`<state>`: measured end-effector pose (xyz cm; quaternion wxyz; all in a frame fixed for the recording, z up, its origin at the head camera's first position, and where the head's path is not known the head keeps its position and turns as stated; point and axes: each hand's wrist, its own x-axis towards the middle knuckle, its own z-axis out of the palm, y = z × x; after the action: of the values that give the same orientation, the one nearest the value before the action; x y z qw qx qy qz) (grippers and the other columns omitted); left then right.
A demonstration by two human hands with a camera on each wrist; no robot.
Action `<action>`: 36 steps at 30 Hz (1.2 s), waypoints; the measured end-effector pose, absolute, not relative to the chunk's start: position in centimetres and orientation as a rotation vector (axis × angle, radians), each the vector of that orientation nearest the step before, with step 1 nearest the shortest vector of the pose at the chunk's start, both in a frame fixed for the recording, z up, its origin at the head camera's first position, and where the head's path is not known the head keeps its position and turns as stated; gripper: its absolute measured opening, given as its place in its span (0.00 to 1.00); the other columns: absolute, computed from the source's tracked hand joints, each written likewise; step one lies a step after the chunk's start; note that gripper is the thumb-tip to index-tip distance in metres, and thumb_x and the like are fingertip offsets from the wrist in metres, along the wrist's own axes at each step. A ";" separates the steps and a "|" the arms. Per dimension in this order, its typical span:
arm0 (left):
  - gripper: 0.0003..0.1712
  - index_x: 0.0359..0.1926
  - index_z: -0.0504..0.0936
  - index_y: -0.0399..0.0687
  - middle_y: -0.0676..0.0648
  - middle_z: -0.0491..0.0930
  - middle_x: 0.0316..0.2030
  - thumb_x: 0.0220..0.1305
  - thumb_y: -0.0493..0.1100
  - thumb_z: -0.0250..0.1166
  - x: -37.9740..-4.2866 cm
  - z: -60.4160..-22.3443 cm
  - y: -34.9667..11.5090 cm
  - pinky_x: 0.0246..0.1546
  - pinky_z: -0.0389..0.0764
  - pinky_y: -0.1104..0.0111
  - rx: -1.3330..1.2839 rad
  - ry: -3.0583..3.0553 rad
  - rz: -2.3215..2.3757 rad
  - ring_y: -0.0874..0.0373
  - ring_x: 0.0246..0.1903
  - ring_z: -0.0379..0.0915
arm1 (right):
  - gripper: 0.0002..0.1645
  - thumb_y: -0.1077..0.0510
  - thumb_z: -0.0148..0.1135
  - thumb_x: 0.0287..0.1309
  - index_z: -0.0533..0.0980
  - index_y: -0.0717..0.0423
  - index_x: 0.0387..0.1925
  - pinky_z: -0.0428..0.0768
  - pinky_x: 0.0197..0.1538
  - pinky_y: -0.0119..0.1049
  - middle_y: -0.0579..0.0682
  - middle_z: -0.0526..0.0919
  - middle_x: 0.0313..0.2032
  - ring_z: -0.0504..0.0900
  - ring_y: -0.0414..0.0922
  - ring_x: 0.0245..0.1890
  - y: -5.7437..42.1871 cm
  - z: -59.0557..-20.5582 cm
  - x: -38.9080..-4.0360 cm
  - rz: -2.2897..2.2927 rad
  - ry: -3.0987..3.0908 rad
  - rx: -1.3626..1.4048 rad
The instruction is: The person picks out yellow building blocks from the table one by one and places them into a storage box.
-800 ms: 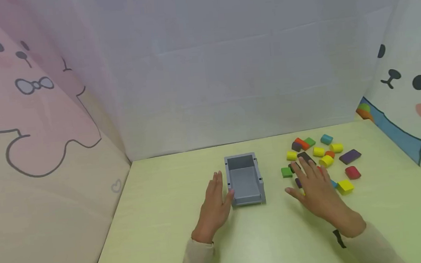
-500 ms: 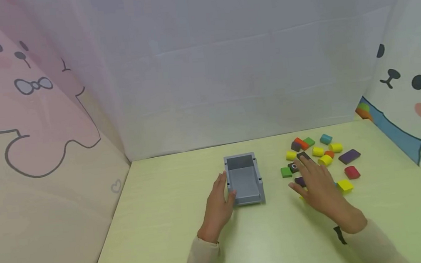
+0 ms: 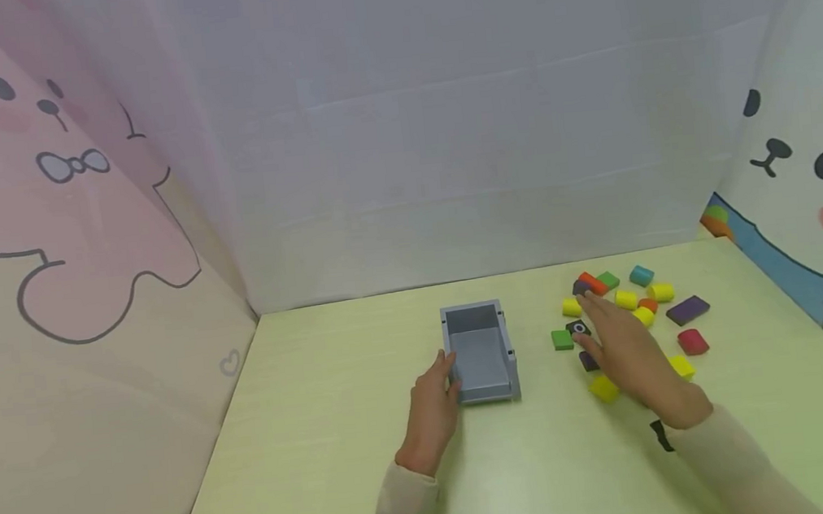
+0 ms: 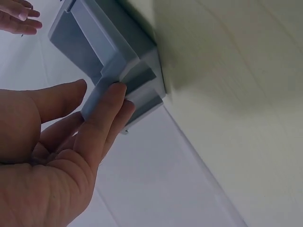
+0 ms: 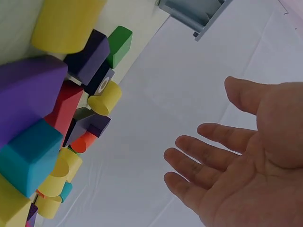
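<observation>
two hands: the left hand (image 3: 431,418), thumb apart from nearly straight fingers, touches the near left side of the grey rectangular open-topped box (image 3: 479,361); the right hand (image 3: 629,356), fingers loosely extended, hangs above small multicoloured cylinders and blocks (image 3: 643,317), right of the box on the pale yellow-green table (image 3: 309,429).

I can see the person's pale cream sleeves (image 3: 407,502), ending at the wrists, and a short black strip (image 3: 661,436) beside the right cuff (image 3: 700,432).
</observation>
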<state>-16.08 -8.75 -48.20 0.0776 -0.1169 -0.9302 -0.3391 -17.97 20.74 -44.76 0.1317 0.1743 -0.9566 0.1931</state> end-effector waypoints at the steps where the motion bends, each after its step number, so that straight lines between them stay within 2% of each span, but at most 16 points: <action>1: 0.29 0.60 0.68 0.41 0.39 0.65 0.59 0.55 0.31 0.63 -16.1 -48.3 -8.7 0.49 0.71 0.56 -0.346 -2.786 -1.001 0.48 0.53 0.63 | 0.37 0.56 0.60 0.57 0.56 0.66 0.63 0.62 0.56 0.61 0.69 0.61 0.60 0.60 0.63 0.58 20.8 -44.8 -18.2 0.569 -2.786 0.503; 5: 0.31 0.58 0.70 0.41 0.39 0.71 0.55 0.50 0.29 0.65 -16.0 -48.6 -8.8 0.44 0.75 0.57 -0.357 -2.756 -0.909 0.46 0.48 0.69 | 0.35 0.57 0.59 0.58 0.57 0.66 0.62 0.60 0.57 0.61 0.68 0.61 0.61 0.59 0.63 0.59 20.9 -44.8 -19.1 0.606 -2.824 0.496; 9: 0.32 0.57 0.71 0.42 0.39 0.73 0.52 0.47 0.27 0.66 -16.0 -48.8 -8.8 0.42 0.76 0.58 -0.380 -2.711 -0.891 0.47 0.45 0.71 | 0.33 0.61 0.59 0.58 0.59 0.67 0.61 0.61 0.57 0.60 0.68 0.62 0.60 0.59 0.62 0.58 21.0 -44.8 -20.0 0.627 -2.844 0.507; 16: 0.32 0.56 0.71 0.42 0.40 0.73 0.52 0.48 0.26 0.65 -16.0 -48.8 -8.8 0.41 0.77 0.60 -0.365 -2.697 -0.951 0.51 0.46 0.71 | 0.30 0.66 0.57 0.57 0.60 0.67 0.60 0.62 0.57 0.59 0.68 0.63 0.59 0.60 0.62 0.58 21.1 -44.8 -21.4 0.658 -2.862 0.537; 23: 0.31 0.57 0.71 0.44 0.41 0.73 0.52 0.49 0.26 0.64 -16.0 -48.7 -8.6 0.40 0.77 0.60 -0.339 -2.710 -0.922 0.50 0.45 0.71 | 0.26 0.68 0.55 0.57 0.62 0.69 0.57 0.65 0.55 0.58 0.68 0.66 0.56 0.64 0.62 0.55 21.4 -45.1 -23.0 0.698 -2.920 0.559; 28: 0.31 0.57 0.71 0.45 0.42 0.74 0.52 0.49 0.26 0.63 -15.9 -48.6 -8.6 0.40 0.77 0.60 -0.341 -2.705 -0.920 0.50 0.46 0.71 | 0.25 0.67 0.53 0.59 0.62 0.69 0.57 0.64 0.56 0.58 0.68 0.66 0.56 0.63 0.62 0.55 21.4 -45.6 -24.1 0.707 -3.018 0.537; 36: 0.31 0.57 0.72 0.45 0.42 0.74 0.52 0.50 0.28 0.64 -15.9 -48.3 -8.6 0.39 0.78 0.60 -0.317 -2.735 -0.886 0.48 0.44 0.72 | 0.22 0.69 0.54 0.57 0.65 0.70 0.54 0.66 0.55 0.56 0.68 0.68 0.53 0.66 0.62 0.53 20.9 -45.5 -25.6 0.580 -3.109 0.557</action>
<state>-15.89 -8.60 -48.33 0.1241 -0.1086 -0.9383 -0.3040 -25.60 20.94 -45.47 -0.0346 0.1735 -0.9676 0.1804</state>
